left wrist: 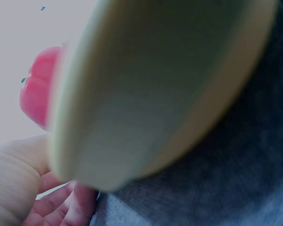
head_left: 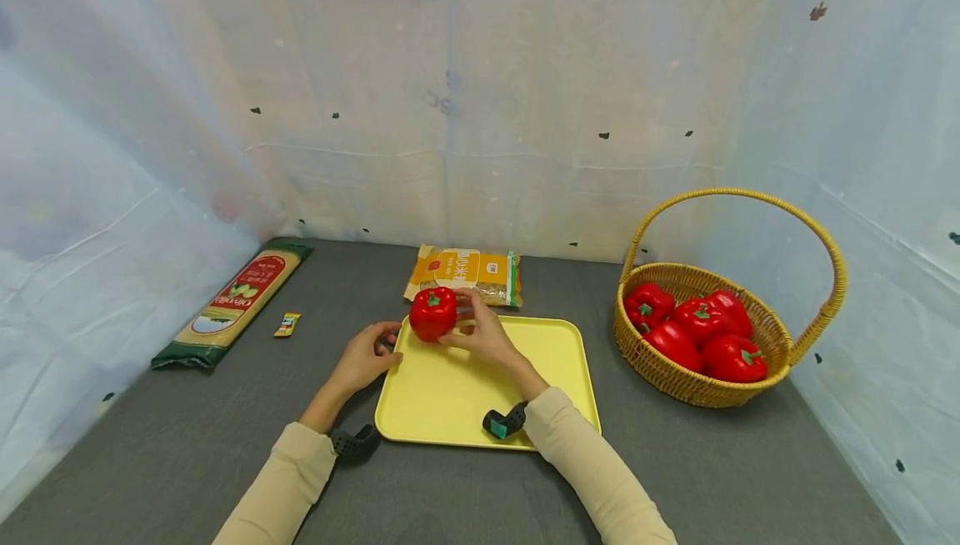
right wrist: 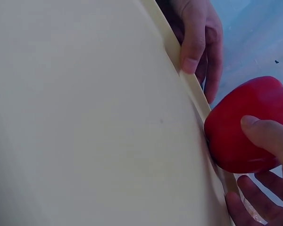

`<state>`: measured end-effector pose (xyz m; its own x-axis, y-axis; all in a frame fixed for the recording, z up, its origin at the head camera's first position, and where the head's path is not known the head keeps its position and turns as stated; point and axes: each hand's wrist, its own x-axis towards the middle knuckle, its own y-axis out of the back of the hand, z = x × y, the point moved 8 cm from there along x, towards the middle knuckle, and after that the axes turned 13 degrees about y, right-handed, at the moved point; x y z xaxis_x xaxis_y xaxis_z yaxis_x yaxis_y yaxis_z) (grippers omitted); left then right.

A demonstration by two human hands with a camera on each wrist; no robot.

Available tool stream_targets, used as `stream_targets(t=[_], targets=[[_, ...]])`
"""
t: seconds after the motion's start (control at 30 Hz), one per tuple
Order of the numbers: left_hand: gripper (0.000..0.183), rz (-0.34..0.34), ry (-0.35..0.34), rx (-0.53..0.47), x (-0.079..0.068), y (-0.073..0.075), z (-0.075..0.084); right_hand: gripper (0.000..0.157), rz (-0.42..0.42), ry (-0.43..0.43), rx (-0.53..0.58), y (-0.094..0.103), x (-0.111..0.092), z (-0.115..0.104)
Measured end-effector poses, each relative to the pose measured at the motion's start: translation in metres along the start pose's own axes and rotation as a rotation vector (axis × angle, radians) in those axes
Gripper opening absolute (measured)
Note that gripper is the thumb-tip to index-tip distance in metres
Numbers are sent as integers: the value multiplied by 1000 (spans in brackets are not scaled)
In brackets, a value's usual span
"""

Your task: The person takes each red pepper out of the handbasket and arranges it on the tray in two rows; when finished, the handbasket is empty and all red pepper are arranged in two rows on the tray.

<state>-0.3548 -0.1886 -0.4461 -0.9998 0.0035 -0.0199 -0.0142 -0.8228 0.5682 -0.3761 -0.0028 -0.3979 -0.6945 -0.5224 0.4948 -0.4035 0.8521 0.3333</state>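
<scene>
A red bell pepper point(head_left: 432, 314) with a green stem sits at the far left corner of a yellow tray point(head_left: 465, 387). My right hand point(head_left: 486, 330) holds it from the right, the thumb pressed on its side in the right wrist view, where the pepper point(right wrist: 247, 127) overlaps the tray's rim. On the tray's left edge, my left hand point(head_left: 367, 357) grips the rim. Its thumb lies over the rim in the right wrist view, with the fingers on the outer side. The left wrist view shows the tray's underside point(left wrist: 132, 108) close up, blurred.
At the right stands a wicker basket point(head_left: 675, 387) with a tall handle, holding several red bell peppers point(head_left: 701, 320). Behind the tray lies an orange-and-yellow food packet point(head_left: 468, 266). A long green-and-red package point(head_left: 240, 299) and a small yellow packet point(head_left: 287, 325) lie to the left.
</scene>
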Motion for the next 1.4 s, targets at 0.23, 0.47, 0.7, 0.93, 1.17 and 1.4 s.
stream_targets(t=[0.23,0.47,0.7,0.93,1.17,1.4], targets=[[49,14,4,3,0,0,0,76,70,-18,-71,-2,4,30],[48,15,5,1,1,0,-1,76,91,-16,-103,-3,5,36],[48,13,12,-3,1,0,-1,77,85,-28,-128,-4,5,34],[49,8,30,17,1,0,-1,83,84,-15,-135,-4,4,35],[49,5,17,8,0,0,0,84,74,-30,-138,-2,4,36],[49,3,23,8,0,0,0,82,34,-66,-132,0,4,36]])
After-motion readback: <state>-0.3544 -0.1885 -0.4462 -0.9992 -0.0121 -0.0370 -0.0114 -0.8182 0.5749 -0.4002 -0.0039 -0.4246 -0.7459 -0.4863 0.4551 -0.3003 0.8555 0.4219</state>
